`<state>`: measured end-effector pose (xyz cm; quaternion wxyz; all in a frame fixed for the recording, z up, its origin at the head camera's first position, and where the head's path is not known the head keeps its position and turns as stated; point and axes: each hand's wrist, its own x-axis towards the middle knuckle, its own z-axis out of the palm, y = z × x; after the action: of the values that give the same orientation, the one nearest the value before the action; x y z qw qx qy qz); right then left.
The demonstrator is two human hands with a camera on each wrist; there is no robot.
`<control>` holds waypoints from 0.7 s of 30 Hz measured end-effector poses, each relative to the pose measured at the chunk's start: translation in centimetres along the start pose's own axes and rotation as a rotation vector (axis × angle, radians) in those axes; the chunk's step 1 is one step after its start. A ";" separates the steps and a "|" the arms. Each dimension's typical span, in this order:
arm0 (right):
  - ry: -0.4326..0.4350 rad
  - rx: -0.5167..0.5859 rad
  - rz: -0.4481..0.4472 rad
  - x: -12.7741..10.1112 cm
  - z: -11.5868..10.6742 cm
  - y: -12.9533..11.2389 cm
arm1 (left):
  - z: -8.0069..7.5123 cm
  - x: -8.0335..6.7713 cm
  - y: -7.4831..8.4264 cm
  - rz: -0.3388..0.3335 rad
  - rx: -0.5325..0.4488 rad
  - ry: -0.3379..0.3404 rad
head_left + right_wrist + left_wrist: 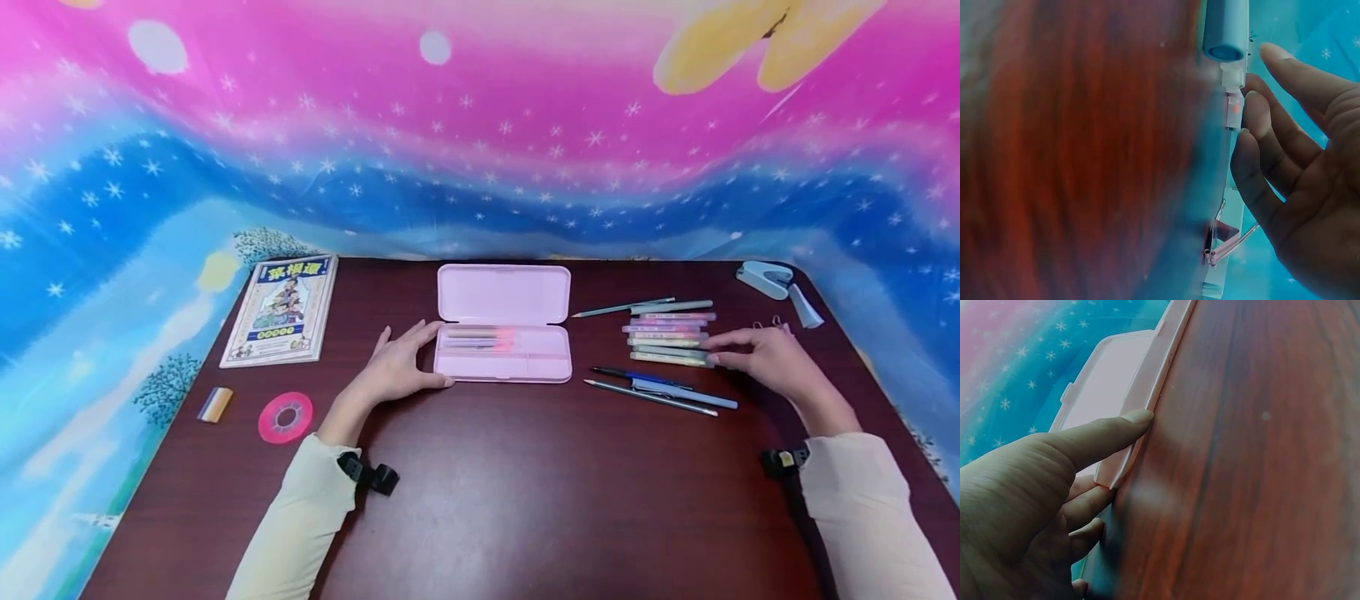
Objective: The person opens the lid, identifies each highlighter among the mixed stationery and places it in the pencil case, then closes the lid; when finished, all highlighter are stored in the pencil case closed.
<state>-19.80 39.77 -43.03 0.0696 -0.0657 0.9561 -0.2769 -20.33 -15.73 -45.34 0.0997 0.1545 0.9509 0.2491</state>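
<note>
An open pink pencil case (547, 342) lies at the middle of the table, its lid (502, 293) folded back. Several slim pens (480, 335) sit in its upper left compartment. My left hand (397, 367) holds the case's left end, thumb at the front edge and fingers at the far side; the left wrist view shows the thumb (1110, 428) against its side wall. My right hand (772, 362) is at the right ends of a row of pastel highlighters (663, 333). In the right wrist view, its thumb (1291, 69) stands apart from the fingers, and no pen is gripped.
In front of the row lie a blue pen (697, 393), a dark pen (630, 375) and a pencil (652, 397); another pencil (615, 308) lies behind. A stapler (765, 279) and a binder clip (1225, 240) are right. Left are books (281, 312), an eraser (215, 405) and pink tape (270, 417).
</note>
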 end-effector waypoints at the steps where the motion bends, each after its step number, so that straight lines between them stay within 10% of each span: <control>1: 0.002 -0.005 -0.006 -0.1 0.0 0.1 | 0.1 0.0 0.0 0.001 0.000 0.000; 21: -0.007 -0.060 -0.082 -0.7 0.2 0.8 | 0.0 -0.2 0.0 0.001 -0.006 0.006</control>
<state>-19.19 40.50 -43.55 0.0594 -0.1076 0.9603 -0.2505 -20.20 -15.81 -45.29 0.0973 0.1540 0.9504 0.2522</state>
